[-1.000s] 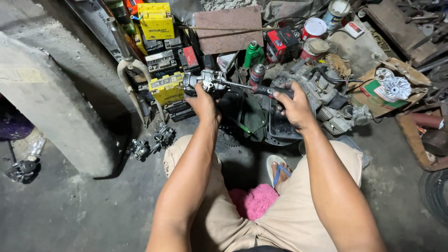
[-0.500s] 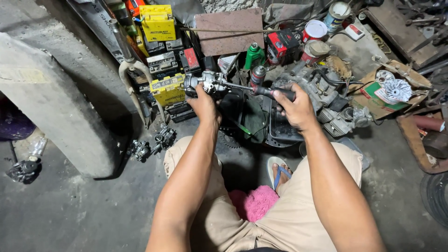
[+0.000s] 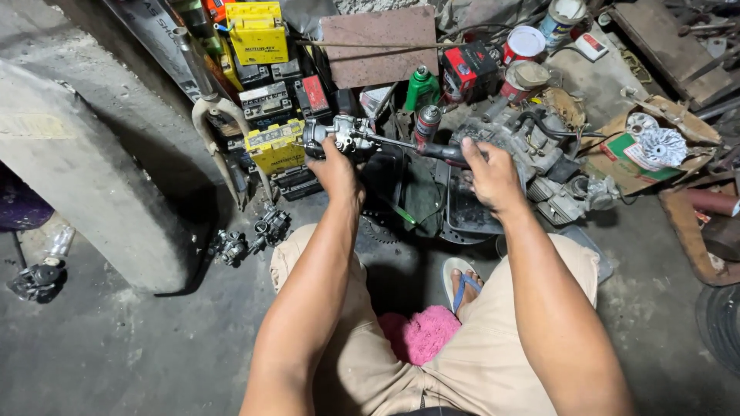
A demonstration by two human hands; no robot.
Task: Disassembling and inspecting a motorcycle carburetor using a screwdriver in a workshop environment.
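My left hand [image 3: 337, 171] grips a small grey metal carburetor [image 3: 333, 134], held up above a dark round pan [image 3: 432, 202] on the floor. My right hand [image 3: 489, 174] is closed around the dark handle of a screwdriver [image 3: 401, 143]. Its thin shaft runs left into the carburetor. Both forearms reach forward from my lap. I sit low, in beige shorts, one foot in a sandal [image 3: 459, 280].
Yellow and black batteries [image 3: 266, 100] are stacked at the back left. An engine block [image 3: 539, 154], spray cans [image 3: 425, 123], tins and a cardboard box [image 3: 644, 150] crowd the back right. A concrete pillar [image 3: 85, 177] stands left. Small metal parts [image 3: 247, 237] lie on the floor.
Both hands stay on the carburetor and screwdriver; they have shifted only slightly. Nothing was let go or picked up.
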